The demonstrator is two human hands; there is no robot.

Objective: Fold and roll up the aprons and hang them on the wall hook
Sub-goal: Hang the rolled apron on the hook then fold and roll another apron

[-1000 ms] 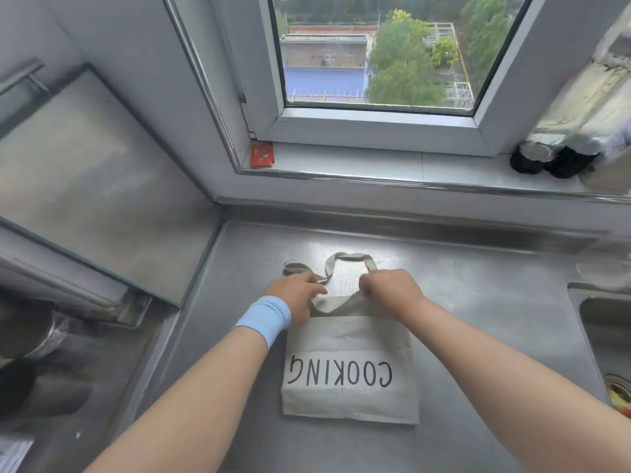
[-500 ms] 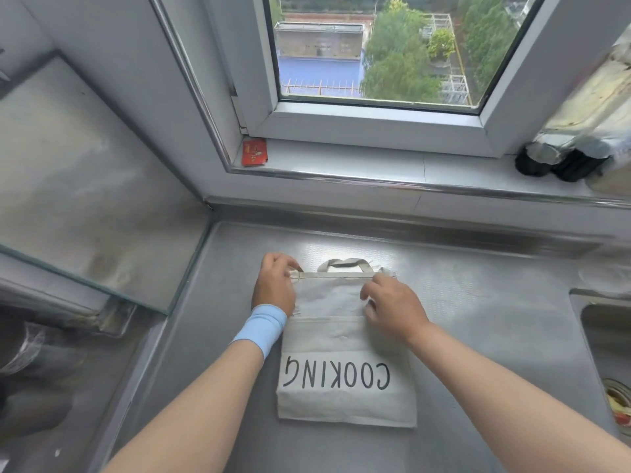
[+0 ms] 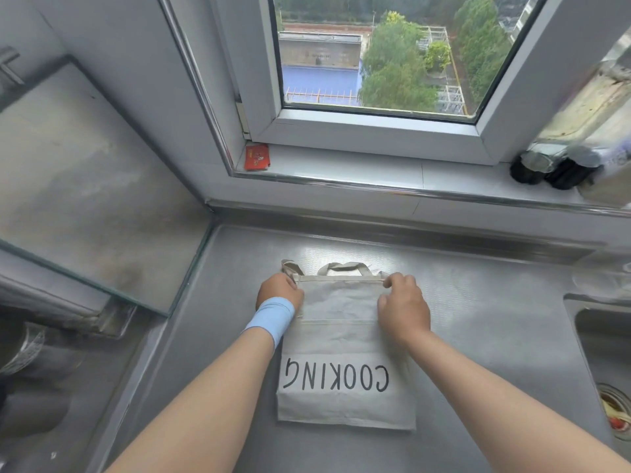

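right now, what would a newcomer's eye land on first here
The folded cream apron, with COOKING printed upside down, lies flat on the steel worktop. The left hand, above a blue wristband, and the right hand pinch its far edge at either corner. Behind it, a window shows trees, and a red card sits at the sill's left end.

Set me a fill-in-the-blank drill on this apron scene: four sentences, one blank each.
1. The apron bears the printed word ____.
2. The left hand has a ____ wristband at its wrist.
3. The card on the windowsill is ____ in colour.
4. The right hand pinches the apron's far edge, and so does the ____ hand.

Missing words: COOKING; blue; red; left.
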